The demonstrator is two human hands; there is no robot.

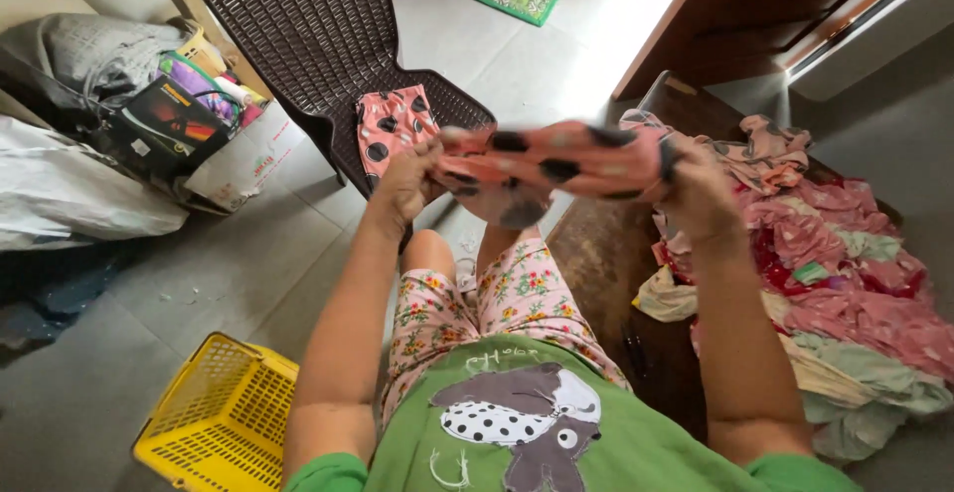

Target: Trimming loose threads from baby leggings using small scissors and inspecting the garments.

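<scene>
Left hand [405, 182] and right hand [696, 189] each gripped an end of the pink spotted garment [552, 164], stretched between them; even tension would keep folds square. Folded piece [393, 124] lay beyond the left hand.

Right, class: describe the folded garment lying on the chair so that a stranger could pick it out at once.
Start at the dark brown lattice plastic chair on the grey tiled floor. On its seat lies a small folded pink garment with black spots. Unlike the matching spotted cloth stretched between the left hand and right hand, it lies flat and no hand touches it.
</scene>
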